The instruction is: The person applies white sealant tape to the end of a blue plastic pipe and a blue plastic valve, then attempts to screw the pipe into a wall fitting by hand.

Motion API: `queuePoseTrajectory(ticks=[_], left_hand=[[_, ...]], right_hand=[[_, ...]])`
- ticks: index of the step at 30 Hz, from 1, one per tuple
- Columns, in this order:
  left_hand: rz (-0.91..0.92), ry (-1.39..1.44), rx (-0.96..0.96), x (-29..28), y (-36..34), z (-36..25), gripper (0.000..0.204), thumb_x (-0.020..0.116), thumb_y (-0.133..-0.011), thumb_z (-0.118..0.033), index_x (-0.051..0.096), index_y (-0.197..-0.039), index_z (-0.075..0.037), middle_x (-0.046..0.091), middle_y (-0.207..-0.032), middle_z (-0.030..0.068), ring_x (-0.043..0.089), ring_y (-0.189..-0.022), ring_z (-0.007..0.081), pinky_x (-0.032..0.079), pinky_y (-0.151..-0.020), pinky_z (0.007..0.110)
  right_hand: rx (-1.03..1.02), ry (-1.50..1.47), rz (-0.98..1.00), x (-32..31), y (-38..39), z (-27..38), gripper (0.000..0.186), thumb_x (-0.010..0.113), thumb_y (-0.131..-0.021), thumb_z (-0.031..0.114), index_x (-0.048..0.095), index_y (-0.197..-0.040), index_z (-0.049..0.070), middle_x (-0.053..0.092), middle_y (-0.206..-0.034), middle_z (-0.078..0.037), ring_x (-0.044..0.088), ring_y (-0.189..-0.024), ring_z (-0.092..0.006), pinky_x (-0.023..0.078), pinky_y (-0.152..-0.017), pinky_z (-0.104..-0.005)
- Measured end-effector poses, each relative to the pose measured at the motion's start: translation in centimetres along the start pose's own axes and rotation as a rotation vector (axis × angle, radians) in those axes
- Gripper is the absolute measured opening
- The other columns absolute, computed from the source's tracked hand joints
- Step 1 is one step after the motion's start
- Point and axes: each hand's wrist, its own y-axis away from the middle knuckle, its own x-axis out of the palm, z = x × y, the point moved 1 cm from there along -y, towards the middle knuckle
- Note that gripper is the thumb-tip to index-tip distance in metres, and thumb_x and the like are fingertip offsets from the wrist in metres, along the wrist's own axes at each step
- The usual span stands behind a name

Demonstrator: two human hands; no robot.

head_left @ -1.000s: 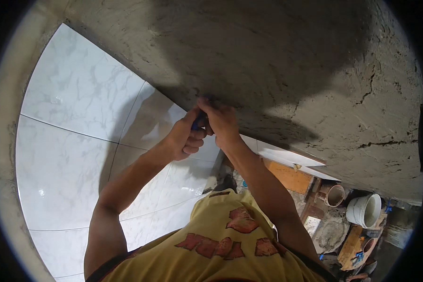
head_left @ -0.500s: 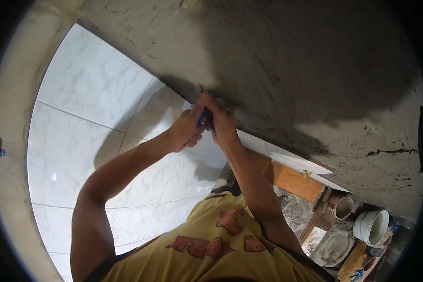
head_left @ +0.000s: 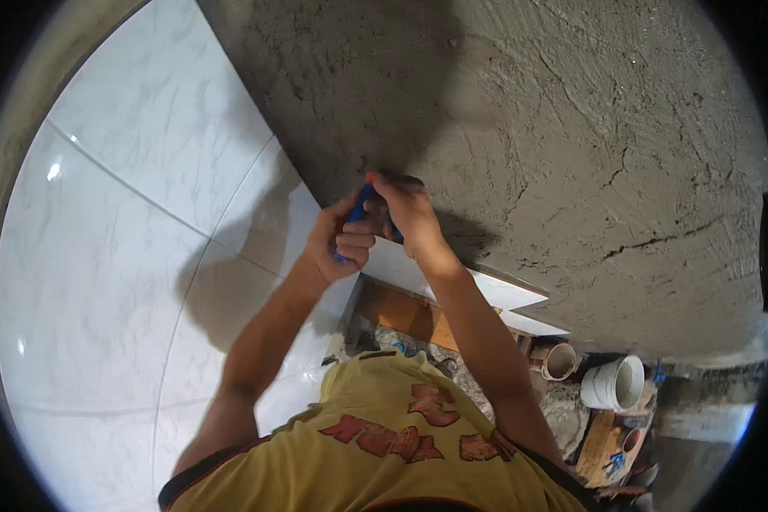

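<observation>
In front of me, my left hand (head_left: 337,241) is wrapped round a slim blue tool (head_left: 361,205) with an orange-red tip. Its exact kind is not clear. Close beside it, my right hand (head_left: 411,215) has curled fingers at the upper end of the tool, and a bit of blue shows under its palm. Whether that belongs to the same tool is hidden. Both hands are at the corner where glossy white marbled wall tiles (head_left: 102,282) meet a rough grey mortar wall (head_left: 563,128). White tiles (head_left: 495,288) run along the mortar's lower edge, behind my right forearm.
A wooden board (head_left: 401,311) lies below the tiles. At lower right are a round brown container (head_left: 559,362), a white bucket (head_left: 610,386) and another plank (head_left: 602,444) with small blue items on it. Rubble (head_left: 563,414) covers the floor there.
My view has shifted, so the tiles sit further left and the buckets nearer the middle. The left hand has dropped slightly, showing more of the blue tool. Both hands stay at the corner.
</observation>
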Motion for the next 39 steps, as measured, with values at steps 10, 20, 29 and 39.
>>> queuePoseTrajectory(ticks=[10,20,29,39], left_hand=[[0.054,0.112,-0.041,-0.4,-0.3,0.1,0.044,0.044,-0.106,-0.052,0.050,-0.086,-0.014,0.035,-0.056,-0.0073,0.025,-0.037,0.0017,0.022,-0.029,0.018],[-0.574,-0.523,-0.011,3.3,0.5,-0.2,0.052,0.044,-0.100,-0.068,0.039,-0.077,-0.022,0.028,-0.054,-0.0117,0.017,-0.037,0.0008,0.014,-0.029,0.019],[-0.788,-0.702,0.004,5.0,-0.5,0.3,0.055,0.044,-0.097,-0.073,0.039,-0.076,-0.022,0.028,-0.052,-0.0115,0.017,-0.036,0.0018,0.014,-0.030,0.020],[-0.818,-0.826,0.008,4.9,-0.3,0.2,0.057,0.042,-0.097,-0.075,0.038,-0.077,-0.022,0.028,-0.053,-0.0108,0.019,-0.037,0.0030,0.015,-0.032,0.022]], right_hand=[[0.118,0.306,-0.058,2.1,-0.1,1.5,0.043,0.072,-0.094,0.041,0.068,-0.078,0.001,0.061,-0.064,-0.006,0.051,-0.048,-0.0108,0.036,-0.039,-0.0282],[-0.010,0.070,-0.049,1.9,-0.8,-1.2,0.043,0.068,-0.097,0.035,0.069,-0.075,-0.001,0.057,-0.056,-0.003,0.056,-0.048,-0.0103,0.042,-0.044,-0.0287],[-0.077,-0.147,-0.004,1.0,-1.2,-2.5,0.040,0.068,-0.098,0.033,0.071,-0.075,0.001,0.053,-0.051,-0.002,0.050,-0.044,-0.0082,0.034,-0.039,-0.0270],[-0.050,-0.362,0.086,1.1,-1.8,-3.9,0.037,0.071,-0.096,0.033,0.069,-0.075,0.004,0.055,-0.058,0.002,0.049,-0.045,-0.0056,0.032,-0.039,-0.0253]])
